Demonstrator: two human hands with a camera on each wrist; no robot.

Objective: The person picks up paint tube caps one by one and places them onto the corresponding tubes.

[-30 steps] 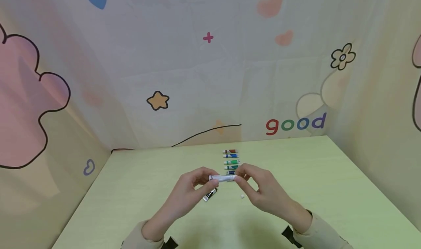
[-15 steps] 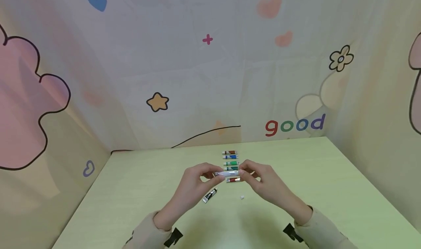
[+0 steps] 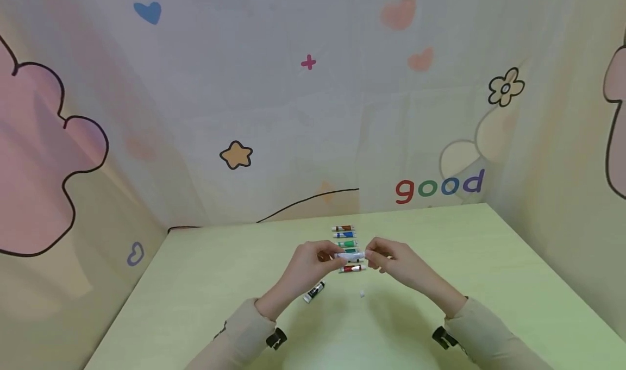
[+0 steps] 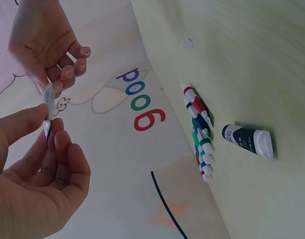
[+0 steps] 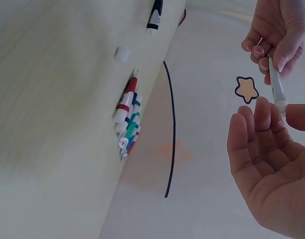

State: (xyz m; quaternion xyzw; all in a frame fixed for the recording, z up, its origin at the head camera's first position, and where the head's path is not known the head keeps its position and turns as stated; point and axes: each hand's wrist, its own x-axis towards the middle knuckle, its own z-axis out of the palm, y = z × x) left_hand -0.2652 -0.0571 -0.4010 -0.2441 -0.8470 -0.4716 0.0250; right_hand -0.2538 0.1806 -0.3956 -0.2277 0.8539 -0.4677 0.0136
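Note:
Above the table, a white paint tube [image 3: 351,256] is held level between both hands. My left hand [image 3: 315,257] pinches its flat crimped end between thumb and fingers. At the other end, the thumb and fingers of my right hand [image 3: 393,256] pinch the cap end, as the right wrist view shows around the white tip [image 5: 281,106]. Below lie a small white cap [image 3: 362,294] and, to its left, a black-labelled paint tube [image 3: 314,292]. Behind them a red paint tube [image 3: 352,269] is the nearest of a row, partly covered by the held tube.
The row continues away from me with a green tube [image 3: 348,244], a blue tube [image 3: 345,234] and a brown tube [image 3: 343,228]. A pale green table [image 3: 210,305] carries everything. Printed cloth [image 3: 274,98] hangs behind it and at both sides.
Both hands have moved right and slightly up with the white tube between them, and the red tube has come into view below it. The black tube and the cap lie where they were.

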